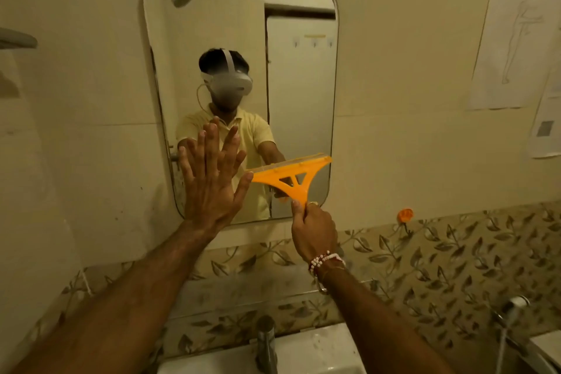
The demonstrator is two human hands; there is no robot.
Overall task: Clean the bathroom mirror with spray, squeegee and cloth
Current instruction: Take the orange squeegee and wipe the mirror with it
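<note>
**Head view: orange squeegee on the lower part of the wall mirror.**
The left hand (209, 179) lay flat against the mirror (300, 85) at about 7 o'clock of the glass, fingers straight and spread. The right hand (314, 232), at 5 o'clock below the frame, was curled tightly round the handle of the squeegee (291, 174). Its blade sat on the glass near 4 o'clock, tilted up to the right, with its left end just beside the left thumb. A tap (266, 343) stood at 6 o'clock.
</note>
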